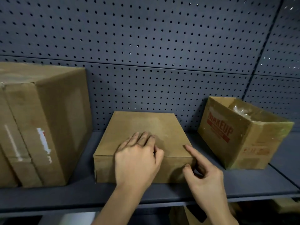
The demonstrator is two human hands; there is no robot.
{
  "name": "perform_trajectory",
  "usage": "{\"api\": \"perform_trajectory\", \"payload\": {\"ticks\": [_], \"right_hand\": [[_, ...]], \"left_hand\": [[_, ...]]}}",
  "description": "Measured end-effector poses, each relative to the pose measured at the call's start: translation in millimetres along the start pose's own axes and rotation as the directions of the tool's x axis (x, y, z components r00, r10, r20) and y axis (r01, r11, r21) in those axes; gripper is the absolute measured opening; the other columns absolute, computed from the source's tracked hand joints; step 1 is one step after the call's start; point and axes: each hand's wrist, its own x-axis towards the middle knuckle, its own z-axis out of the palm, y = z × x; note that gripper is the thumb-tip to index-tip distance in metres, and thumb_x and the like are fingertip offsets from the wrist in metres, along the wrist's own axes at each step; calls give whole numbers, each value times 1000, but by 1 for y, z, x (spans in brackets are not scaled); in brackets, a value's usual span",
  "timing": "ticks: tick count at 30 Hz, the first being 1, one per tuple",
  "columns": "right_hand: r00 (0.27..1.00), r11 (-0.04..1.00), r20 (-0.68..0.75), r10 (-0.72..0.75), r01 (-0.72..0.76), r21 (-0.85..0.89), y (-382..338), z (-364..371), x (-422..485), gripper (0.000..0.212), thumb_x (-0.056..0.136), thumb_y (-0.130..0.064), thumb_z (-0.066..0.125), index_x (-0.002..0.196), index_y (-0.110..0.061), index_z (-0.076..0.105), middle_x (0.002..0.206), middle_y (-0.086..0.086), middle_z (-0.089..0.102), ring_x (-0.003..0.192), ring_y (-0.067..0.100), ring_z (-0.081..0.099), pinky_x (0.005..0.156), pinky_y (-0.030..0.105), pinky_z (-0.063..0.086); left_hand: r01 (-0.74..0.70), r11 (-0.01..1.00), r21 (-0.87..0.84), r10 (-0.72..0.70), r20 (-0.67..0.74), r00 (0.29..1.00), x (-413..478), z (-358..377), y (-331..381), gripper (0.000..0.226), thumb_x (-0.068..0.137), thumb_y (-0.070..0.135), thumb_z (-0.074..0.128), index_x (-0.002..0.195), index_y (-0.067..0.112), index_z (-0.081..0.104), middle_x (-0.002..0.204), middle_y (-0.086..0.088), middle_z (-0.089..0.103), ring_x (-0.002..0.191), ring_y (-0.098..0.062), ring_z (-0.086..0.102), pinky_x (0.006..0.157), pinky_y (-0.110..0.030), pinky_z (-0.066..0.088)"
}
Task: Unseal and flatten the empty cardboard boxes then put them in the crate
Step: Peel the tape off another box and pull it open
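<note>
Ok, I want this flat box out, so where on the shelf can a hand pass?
Bare shelf shows between the flat box and the big taped box, between it and the MAKEUP box, and along the front. The left hand and right hand crowd its near edge.

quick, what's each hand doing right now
left hand: open, flat on top of the flat box.
right hand: index finger and thumb pinching that box's front right corner.
</note>
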Motion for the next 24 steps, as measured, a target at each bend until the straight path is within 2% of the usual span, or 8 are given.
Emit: {"api": "perform_trajectory", "payload": {"ticks": [1, 3, 6, 9, 11, 16, 21, 24], "right_hand": [[1000, 1000, -1, 6, -6, 0, 1, 0, 0, 56, 81, -10, 71, 109, -58, 67, 92, -11, 73, 101, 17, 62, 81, 19, 54], [1000, 1000, -3, 1, -1, -20, 0, -1, -1, 56, 81, -10, 71, 110, -58, 67, 82, -24, 71, 100, 15, 62, 76, 16, 54], [1000, 999, 4, -13, 13, -40, -7, -2, -1, 57, 82, -7, 70, 114, -54, 66, 87, -35, 68, 91, 4, 67, 70, 7, 50], [1000, 999, 6, -16, 16, -33, -12, -1, -1, 58, 81, -6, 71, 116, -51, 64, 94, -49, 60, 86, -17, 62, 77, -2, 41], [1000, 1000, 0, -3, 3, -17, -13, -1, -1, 57, 81, -7, 71, 115, -52, 65, 96, -50, 59, 87, -18, 61, 78, -3, 40], [1000, 1000, 9, 21, -21, 9, -10, -2, 0, 55, 82, -6, 70, 112, -52, 66, 88, -43, 64, 77, -12, 62, 75, 0, 45], [999, 999, 13, 43, -43, -2, -8, 0, -1, 50, 81, -14, 69, 106, -57, 65, 84, -9, 71, 86, 13, 66, 70, 7, 46], [999, 999, 10, 51, -51, 3, -9, 1, -2, 49, 81, -14, 68, 105, -56, 65, 84, -8, 69, 81, 14, 65, 68, 8, 46]], "left_hand": [[-2, 1000, -1, 2, 3, 1000, 0, 0, 0, 44, 83, 33, 41, 101, 20, 79, 111, 0, 74, 107, -22, 69, 87, -36, 53], [-2, 1000, -3, 2, 9, 1000, 1, 1, -1, 43, 83, 33, 42, 102, 21, 79, 112, 1, 74, 108, -22, 69, 88, -35, 53], [-3, 1000, -4, 3, 25, 1000, 1, 0, -1, 43, 83, 34, 43, 104, 22, 78, 114, 1, 74, 109, -21, 68, 91, -34, 51], [0, 1000, -7, 0, 29, 1000, 1, 0, -2, 44, 82, 34, 43, 105, 22, 78, 114, 1, 74, 109, -20, 68, 92, -33, 51], [4, 1000, -10, -4, 25, 1000, 1, 0, -4, 44, 82, 34, 43, 105, 21, 78, 114, 1, 74, 108, -20, 69, 92, -33, 52], [11, 1000, -8, -11, 30, 1000, -1, -1, -1, 44, 82, 33, 43, 105, 22, 79, 113, 1, 74, 107, -20, 69, 91, -34, 52], [19, 1000, -22, -19, 25, 1000, -1, -2, -1, 45, 82, 33, 42, 105, 22, 79, 114, 2, 74, 109, -19, 69, 92, -34, 52], [15, 1000, -28, -14, 25, 1000, -1, -2, 0, 44, 82, 33, 42, 104, 23, 79, 114, 3, 74, 109, -19, 68, 91, -34, 53]]}}
